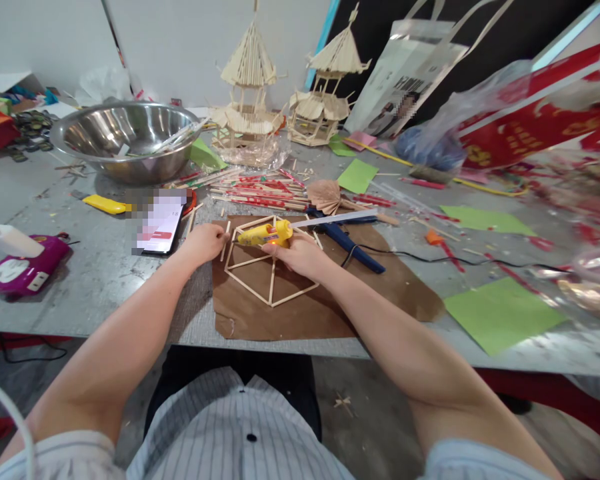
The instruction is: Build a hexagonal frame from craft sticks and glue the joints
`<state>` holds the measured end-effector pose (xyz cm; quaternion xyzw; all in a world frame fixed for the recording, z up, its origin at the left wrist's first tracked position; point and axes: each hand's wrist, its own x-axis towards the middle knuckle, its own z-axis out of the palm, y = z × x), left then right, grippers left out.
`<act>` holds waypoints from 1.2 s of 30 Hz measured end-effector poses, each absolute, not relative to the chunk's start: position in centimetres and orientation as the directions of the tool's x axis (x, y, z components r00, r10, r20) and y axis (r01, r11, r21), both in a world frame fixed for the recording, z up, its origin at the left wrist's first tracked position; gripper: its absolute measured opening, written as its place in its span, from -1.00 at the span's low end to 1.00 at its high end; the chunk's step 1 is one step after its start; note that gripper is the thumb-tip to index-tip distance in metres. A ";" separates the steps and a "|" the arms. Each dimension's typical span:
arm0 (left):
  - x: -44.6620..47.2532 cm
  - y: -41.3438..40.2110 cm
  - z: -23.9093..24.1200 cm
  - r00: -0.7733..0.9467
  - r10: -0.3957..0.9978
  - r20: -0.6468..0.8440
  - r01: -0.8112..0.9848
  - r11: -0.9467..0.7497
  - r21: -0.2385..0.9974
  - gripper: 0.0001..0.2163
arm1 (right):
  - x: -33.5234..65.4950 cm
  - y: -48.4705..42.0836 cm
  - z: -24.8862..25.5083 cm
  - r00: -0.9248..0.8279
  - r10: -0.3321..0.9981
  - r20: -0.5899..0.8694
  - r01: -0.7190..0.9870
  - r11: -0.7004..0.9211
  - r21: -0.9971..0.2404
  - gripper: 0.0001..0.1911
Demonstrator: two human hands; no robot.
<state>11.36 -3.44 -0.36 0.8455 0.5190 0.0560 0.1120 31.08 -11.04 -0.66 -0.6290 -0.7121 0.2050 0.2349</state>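
My right hand (300, 255) is wrapped around a yellow hot glue gun (265, 235). A long translucent glue stick (335, 218) juts from its back end, and its nozzle points left. My left hand (206, 243) is closed, its fingertips pinching a short wooden stick (225, 243) just left of the nozzle. Below both hands, a polygonal frame of wooden sticks (247, 289) with spokes meeting inside lies flat on a brown paper sheet (290, 327). The glue gun and my right hand hide part of the frame's upper side.
Blue-handled cutters (353, 247) and a black cord lie to the right. Behind are red-wrapped sticks (260, 193), two stick pagodas (250, 100) and a steel bowl (125, 140). A phone (160, 223), yellow utility knife (105, 204) and purple tissue pack (27, 267) sit left. Green paper (503, 313) lies right.
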 end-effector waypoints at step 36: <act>11.4 -3.2 -0.6 0.482 0.875 -0.032 0.863 -0.469 0.186 -0.65 | 31.1 -10.1 -1.1 -0.095 0.978 0.184 0.764 0.191 -0.616 -0.54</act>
